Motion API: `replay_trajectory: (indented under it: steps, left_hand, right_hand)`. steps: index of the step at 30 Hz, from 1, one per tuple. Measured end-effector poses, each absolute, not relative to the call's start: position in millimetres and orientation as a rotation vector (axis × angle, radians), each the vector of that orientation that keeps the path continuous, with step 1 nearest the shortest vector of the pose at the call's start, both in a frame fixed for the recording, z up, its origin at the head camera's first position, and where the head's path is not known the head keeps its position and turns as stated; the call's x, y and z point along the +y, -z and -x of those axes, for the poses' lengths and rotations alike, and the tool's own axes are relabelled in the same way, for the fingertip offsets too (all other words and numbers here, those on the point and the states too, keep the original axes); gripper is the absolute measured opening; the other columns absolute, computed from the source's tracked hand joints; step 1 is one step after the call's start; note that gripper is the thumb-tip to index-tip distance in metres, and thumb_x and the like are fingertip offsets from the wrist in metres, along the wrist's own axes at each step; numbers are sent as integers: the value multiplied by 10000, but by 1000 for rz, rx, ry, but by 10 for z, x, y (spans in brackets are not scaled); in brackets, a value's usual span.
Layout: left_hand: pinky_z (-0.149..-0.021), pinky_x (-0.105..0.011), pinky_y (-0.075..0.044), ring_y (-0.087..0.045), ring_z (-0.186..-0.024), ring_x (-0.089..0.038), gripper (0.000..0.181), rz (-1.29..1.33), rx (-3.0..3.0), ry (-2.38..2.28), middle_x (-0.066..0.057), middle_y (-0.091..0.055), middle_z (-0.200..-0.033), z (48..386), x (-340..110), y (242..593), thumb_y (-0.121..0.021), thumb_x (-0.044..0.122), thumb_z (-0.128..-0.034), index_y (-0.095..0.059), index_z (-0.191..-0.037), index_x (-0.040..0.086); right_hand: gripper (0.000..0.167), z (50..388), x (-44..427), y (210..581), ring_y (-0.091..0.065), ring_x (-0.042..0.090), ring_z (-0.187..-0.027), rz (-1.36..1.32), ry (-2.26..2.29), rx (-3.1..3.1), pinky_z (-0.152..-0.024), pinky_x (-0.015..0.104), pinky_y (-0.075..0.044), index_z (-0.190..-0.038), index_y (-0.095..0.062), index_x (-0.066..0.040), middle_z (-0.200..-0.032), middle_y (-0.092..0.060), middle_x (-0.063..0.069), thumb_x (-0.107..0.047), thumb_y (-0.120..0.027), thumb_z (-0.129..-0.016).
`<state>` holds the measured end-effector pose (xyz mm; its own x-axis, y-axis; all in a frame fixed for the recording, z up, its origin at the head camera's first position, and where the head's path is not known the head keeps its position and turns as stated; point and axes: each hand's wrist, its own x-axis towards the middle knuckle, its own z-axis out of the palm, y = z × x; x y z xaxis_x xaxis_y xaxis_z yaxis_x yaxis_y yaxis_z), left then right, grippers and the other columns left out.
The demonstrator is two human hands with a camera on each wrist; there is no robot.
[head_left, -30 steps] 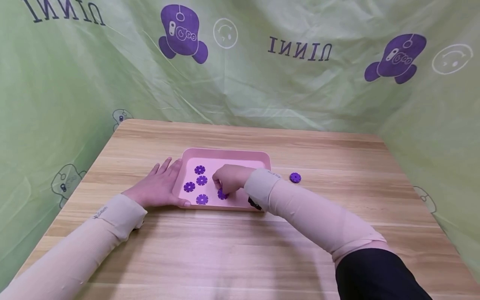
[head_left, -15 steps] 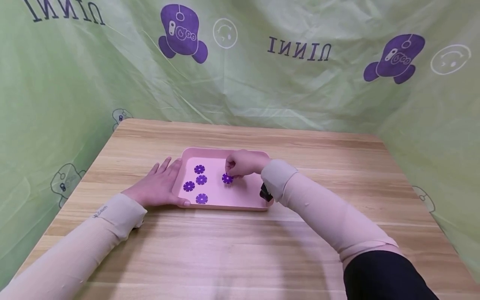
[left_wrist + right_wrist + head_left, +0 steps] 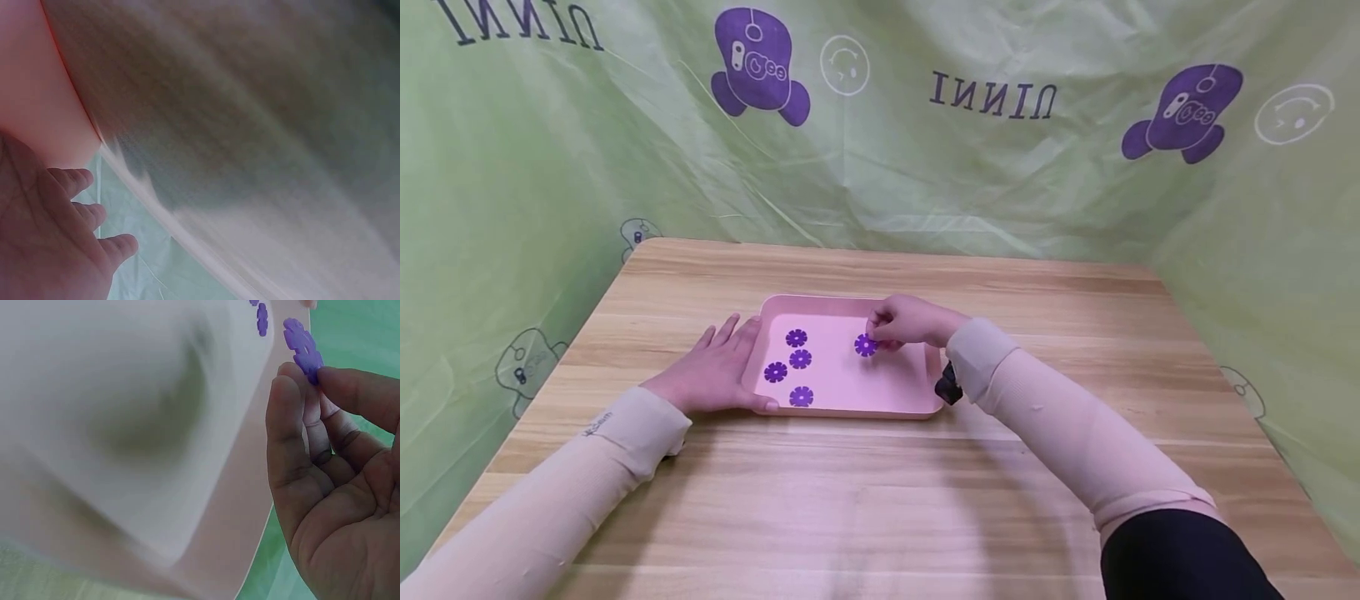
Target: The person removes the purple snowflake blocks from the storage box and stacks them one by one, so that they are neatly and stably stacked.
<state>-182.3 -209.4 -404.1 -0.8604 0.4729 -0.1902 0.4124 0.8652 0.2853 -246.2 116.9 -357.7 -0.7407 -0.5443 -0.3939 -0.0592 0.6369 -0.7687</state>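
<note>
Right-hand grip [image 3: 912, 320] pinches a notched purple disc [image 3: 864, 346] at its very tips, over the pink tray [image 3: 857, 392]. Against the tray's left side, the left-hand grip [image 3: 711, 372] lies with fingers apart, near four similar discs [image 3: 801, 359] inside the tray.

A small purple disc [image 3: 865, 345], its rim notched like a flower's, is hanging above a shallow pink tray [image 3: 872, 388], tilting as the thumb and fingers of a person's right hand [image 3: 913, 320] are pinching its edge. Four matching purple discs [image 3: 801, 358] are lying flat on the tray's floor toward its left side, three clustering closely and one resting nearer the front wall. The round-cornered tray is sitting open side up, its left wall meeting a spread left hand [image 3: 718, 371].
</note>
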Motion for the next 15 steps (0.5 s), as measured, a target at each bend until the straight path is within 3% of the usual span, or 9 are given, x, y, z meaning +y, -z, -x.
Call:
replay_trajectory:
  steps: [15]
  left_hand:
    - [-1215,-664,-10,11,-1529,-520,1420,-671,2783,-342,-282,-78,-1686,1814,-2093,4017,-693,820,-743,-52,-1602,-112]
  right_hand:
    - [85,2479,1527,3572,-653,230,-885,394,1157,2248,-823,357,-593,-1044,-628,46,-959,-681,109,-9,-573,-1008]
